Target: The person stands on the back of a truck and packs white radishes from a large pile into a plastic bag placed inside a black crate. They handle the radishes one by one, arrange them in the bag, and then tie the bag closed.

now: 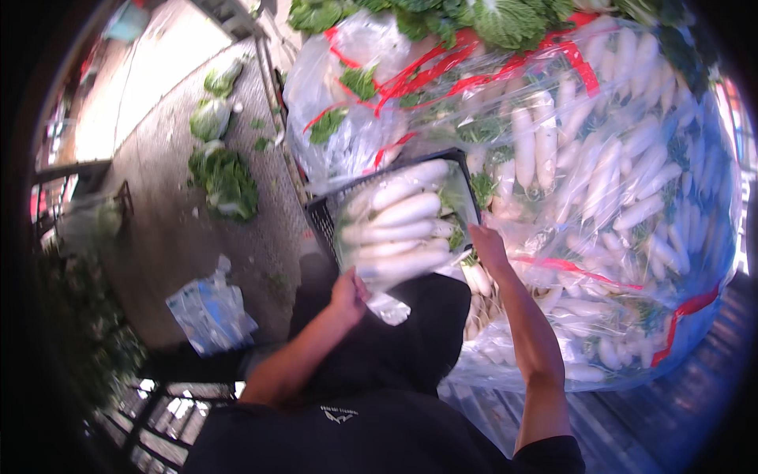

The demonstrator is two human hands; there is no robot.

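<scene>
A clear plastic bag of white radishes (402, 231) lies in a black plastic crate (323, 228) in front of me. My left hand (349, 293) is closed on the bag's plastic at the near left corner, with a loose flap hanging beside it. At the crate's right side, my right hand (488, 243) has its fingers closed near the rim; whether they hold the rim or the plastic, I cannot tell. Green leaves show inside the bag's right end.
Large clear bags of white radishes (604, 166) with red tape fill the right. Leafy cabbages (497, 21) lie at the top, and more cabbages (225, 181) sit on the ground at left. A crumpled plastic bag (213, 311) lies lower left.
</scene>
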